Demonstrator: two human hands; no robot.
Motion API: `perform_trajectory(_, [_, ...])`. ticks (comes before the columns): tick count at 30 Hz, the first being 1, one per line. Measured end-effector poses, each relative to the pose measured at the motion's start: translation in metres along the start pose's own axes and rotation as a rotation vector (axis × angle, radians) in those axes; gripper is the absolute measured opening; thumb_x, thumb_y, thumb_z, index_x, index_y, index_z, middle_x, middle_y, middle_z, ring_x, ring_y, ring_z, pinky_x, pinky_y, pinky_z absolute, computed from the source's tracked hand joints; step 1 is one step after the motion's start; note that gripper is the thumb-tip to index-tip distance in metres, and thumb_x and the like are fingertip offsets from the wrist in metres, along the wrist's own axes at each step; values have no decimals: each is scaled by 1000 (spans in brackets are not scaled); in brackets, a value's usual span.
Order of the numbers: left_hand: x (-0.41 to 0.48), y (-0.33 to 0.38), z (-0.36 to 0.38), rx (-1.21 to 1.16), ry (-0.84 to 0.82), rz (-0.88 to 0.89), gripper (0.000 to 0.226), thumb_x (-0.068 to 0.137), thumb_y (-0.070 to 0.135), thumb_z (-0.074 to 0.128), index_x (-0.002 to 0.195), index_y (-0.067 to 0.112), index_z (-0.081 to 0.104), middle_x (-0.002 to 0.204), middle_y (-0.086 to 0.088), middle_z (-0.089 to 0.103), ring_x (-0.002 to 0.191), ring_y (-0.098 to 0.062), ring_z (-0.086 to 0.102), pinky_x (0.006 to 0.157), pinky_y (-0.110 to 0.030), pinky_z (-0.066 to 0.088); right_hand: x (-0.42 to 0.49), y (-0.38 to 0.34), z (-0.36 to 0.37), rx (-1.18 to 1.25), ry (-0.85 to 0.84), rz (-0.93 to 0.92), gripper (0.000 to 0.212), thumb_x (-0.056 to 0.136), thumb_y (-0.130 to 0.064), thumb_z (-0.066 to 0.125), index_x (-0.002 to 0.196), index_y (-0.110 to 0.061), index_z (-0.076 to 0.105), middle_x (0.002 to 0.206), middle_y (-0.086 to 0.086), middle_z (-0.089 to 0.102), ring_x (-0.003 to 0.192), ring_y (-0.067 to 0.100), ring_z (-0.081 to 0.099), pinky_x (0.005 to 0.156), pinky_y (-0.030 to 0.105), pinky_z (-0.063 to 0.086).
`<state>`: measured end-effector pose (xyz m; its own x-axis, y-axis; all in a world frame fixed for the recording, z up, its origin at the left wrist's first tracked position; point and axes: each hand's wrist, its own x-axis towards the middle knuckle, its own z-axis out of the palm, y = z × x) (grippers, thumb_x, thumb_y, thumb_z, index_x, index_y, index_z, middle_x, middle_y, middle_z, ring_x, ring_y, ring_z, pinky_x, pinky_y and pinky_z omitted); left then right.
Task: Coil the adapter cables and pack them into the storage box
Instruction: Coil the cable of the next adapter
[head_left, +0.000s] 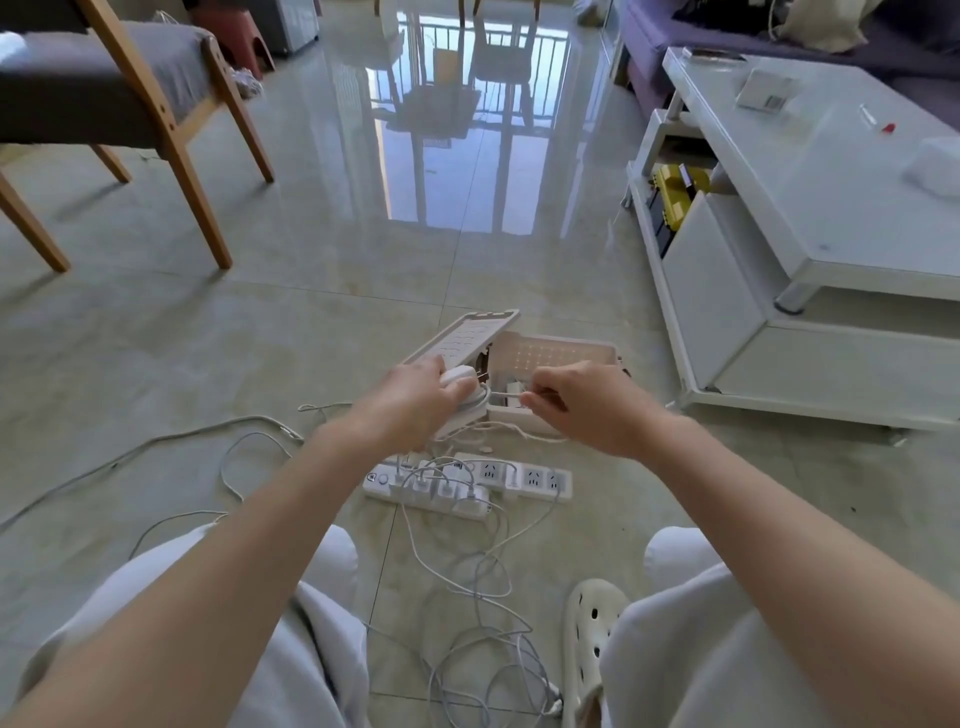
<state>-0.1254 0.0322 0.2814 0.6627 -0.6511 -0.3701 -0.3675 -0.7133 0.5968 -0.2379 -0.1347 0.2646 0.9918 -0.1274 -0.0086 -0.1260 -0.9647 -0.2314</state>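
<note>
The left hand (415, 400) grips a white power adapter (460, 376) with fingers curled over its body, apparently so the block serves as a fixed core to wind on. The right hand (587, 405) pinches the adapter's thin white cable (501, 396) between thumb and fingertips, drawing a short stretch taut between the two hands, which should keep the loops tight. Both arms reach forward, nearly straight, wrists turned inward so the hands meet just above the near edge of the open storage box (571, 349). The box stands on the tiled floor (311, 312), with its perforated lid (462, 338) tilted up at its left side, so the finished coil can probably drop straight in. Two white power strips (431, 486) lie on the floor nearer the person, some chargers plugged in, and more loose cables (483, 639) sprawl between the knees, not yet coiled.
</note>
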Motion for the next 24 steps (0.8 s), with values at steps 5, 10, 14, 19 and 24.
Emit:
perform_trajectory(5, [5, 1, 4, 200, 194, 57, 27, 100, 40, 37, 105, 13, 41, 91, -9, 57, 65, -22, 52, 58, -31, 39, -8, -29, 10, 78, 168, -98, 32, 98, -31, 39, 86, -11, 60, 77, 3, 68, 67, 22, 63, 58, 32, 45])
perform_trajectory(10, [6, 5, 9, 205, 301, 131, 30, 100, 37, 34, 108, 9, 37, 105, -15, 58, 86, -31, 54, 67, -35, 37, -12, -34, 9, 313, 261, 70, 35, 98, -33, 35, 96, -16, 66, 84, -2, 70, 72, 12, 64, 68, 31, 49])
perform_trajectory(14, [10, 6, 12, 192, 260, 162, 29, 100, 38, 35, 107, 10, 36, 107, -15, 58, 84, -28, 51, 68, -35, 36, -5, -22, 1, 440, 378, 310, 25, 98, -23, 42, 88, -21, 65, 57, -16, 50, 45, 1, 47, 49, 14, 31])
perform_trajectory(19, [19, 3, 15, 105, 324, 118, 31, 100, 35, 37, 111, 6, 37, 110, -18, 57, 93, -37, 57, 72, -39, 42, -17, -34, 5, 352, 132, 46, 28, 99, -25, 39, 108, -10, 61, 86, -5, 66, 68, 5, 61, 62, 17, 46])
perform_trajectory(24, [26, 7, 24, -278, 302, 79, 27, 101, 35, 37, 103, 8, 33, 98, -16, 57, 72, -28, 59, 64, -37, 49, -30, -61, 23, 455, 19, -96, 24, 100, -16, 32, 118, -8, 46, 78, 1, 56, 66, 19, 56, 68, 32, 47])
